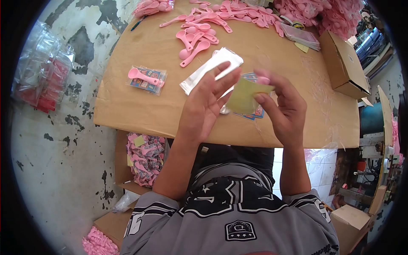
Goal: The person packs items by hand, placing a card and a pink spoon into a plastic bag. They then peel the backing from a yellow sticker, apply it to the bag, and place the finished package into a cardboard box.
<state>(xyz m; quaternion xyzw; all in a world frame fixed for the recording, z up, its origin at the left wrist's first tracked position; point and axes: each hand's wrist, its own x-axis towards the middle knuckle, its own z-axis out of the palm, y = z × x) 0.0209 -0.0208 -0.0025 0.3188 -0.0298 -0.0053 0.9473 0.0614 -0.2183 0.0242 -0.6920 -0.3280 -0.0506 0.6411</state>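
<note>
My right hand (287, 104) pinches a yellow-green square slip (246, 97) between thumb and fingers, over the middle of the table. A small pink piece (263, 80) shows at the slip's upper edge; motion blurs it. My left hand (210, 100) is open, fingers spread, just left of the slip. Behind it lies a stack of white plastic bags (229, 57). Under the slip, blue printed cards (258, 113) are partly hidden by it and my right hand. To the left, a pink measuring spoon (146, 77) rests on a clear bag with a blue printed card (144, 86).
Loose pink spoons (195, 51) spread across the table's far side. An open cardboard box (342, 63) stands at right, near clear packets (301, 36). Below the table's left edge, a box holds packed spoons (146, 159). Plastic bags (42, 68) hang on the left wall.
</note>
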